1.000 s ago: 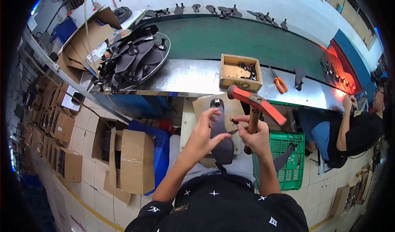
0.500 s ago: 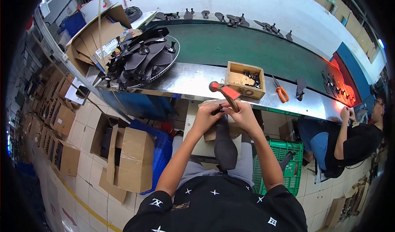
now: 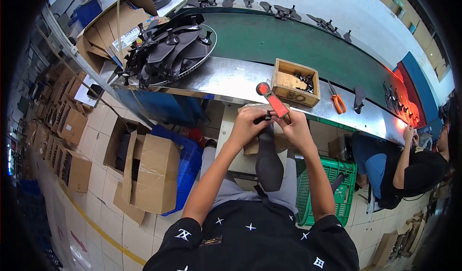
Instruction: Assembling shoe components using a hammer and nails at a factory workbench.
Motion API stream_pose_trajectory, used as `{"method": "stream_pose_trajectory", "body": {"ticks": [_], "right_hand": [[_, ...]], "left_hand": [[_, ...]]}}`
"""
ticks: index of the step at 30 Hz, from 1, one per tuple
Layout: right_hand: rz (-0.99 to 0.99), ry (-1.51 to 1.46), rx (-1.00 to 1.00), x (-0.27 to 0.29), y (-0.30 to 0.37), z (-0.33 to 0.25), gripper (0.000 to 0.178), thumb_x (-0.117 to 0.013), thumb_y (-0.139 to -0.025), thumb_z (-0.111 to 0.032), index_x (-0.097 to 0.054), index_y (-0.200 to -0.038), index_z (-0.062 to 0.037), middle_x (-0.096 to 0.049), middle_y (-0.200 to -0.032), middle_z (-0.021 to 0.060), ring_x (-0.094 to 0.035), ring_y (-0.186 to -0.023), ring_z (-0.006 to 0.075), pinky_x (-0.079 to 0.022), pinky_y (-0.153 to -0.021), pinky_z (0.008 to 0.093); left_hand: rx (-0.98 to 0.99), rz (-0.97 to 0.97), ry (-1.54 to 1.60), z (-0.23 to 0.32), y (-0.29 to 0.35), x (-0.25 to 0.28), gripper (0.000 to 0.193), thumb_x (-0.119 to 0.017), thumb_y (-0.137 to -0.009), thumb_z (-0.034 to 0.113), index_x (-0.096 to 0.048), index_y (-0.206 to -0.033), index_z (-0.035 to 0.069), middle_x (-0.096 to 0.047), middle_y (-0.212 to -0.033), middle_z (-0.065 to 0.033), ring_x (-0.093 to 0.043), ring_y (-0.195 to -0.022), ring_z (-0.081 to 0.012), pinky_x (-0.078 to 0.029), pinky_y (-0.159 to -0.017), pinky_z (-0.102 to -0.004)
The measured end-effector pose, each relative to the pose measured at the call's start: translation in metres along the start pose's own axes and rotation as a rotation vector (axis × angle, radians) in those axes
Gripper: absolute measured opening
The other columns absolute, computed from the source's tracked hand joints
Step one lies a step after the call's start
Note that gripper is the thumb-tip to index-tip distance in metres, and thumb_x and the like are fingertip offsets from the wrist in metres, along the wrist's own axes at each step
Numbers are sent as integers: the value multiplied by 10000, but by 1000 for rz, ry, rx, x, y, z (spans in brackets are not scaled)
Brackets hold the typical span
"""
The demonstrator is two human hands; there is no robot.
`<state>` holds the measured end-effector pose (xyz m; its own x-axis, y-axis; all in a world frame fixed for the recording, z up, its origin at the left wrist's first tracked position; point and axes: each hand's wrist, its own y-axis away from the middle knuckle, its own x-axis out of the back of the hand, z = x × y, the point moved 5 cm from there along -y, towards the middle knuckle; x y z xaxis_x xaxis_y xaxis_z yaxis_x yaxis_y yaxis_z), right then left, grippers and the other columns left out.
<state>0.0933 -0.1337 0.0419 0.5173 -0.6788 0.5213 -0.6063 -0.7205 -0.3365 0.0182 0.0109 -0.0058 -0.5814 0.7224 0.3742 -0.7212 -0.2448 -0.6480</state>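
Across my lap lies a dark grey shoe sole [image 3: 269,169], its broad end toward me and its narrow end at my fingers. My left hand [image 3: 251,126] is closed, pinching a small black heel-like piece [image 3: 268,116] at that narrow end. My right hand [image 3: 297,130] is closed round a hammer [image 3: 275,104] with a round end and a red patch, its head tilted up and away. The right fingertips also meet the black piece; my fingers partly hide it.
A wooden box [image 3: 310,100] with small black parts stands on the metal ledge, beside orange-handled pliers [image 3: 338,101] and a single sole [image 3: 359,99]. Left is a basket [image 3: 215,36] piled with heeled soles. A green crate [image 3: 353,167] stands right; a co-worker [image 3: 418,167] sits beyond.
Both hands have shifted slightly right in view. The hammer has turned, its red patch now facing up more lengthwise. The sole's broad end has moved a little up in view.
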Motion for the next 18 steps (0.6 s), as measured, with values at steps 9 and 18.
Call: {"method": "stream_pose_trajectory", "body": {"ticks": [9, 18], "right_hand": [[26, 191, 163, 5, -6, -26, 232, -712, -813, -68, -658, -1027, 2, -675, -1049, 159, -646, -871, 368, -513, -754, 386], [188, -57, -229, 16, 68, -50, 232, -607, -958, -120, -587, -1141, 21, -651, -807, 142, -627, -675, 207, -490, -641, 310]], "left_hand": [[305, -130, 192, 11, -15, 9, 294, -755, -734, 55, -705, -1013, -23, -704, -856, -186, -668, -737, -226, -526, -719, -335], [464, -143, 409, -2, -2, -3, 232, -774, -783, 125, -750, -971, -8, -733, -830, -39, -637, -759, -78, -516, -705, -248]]}}
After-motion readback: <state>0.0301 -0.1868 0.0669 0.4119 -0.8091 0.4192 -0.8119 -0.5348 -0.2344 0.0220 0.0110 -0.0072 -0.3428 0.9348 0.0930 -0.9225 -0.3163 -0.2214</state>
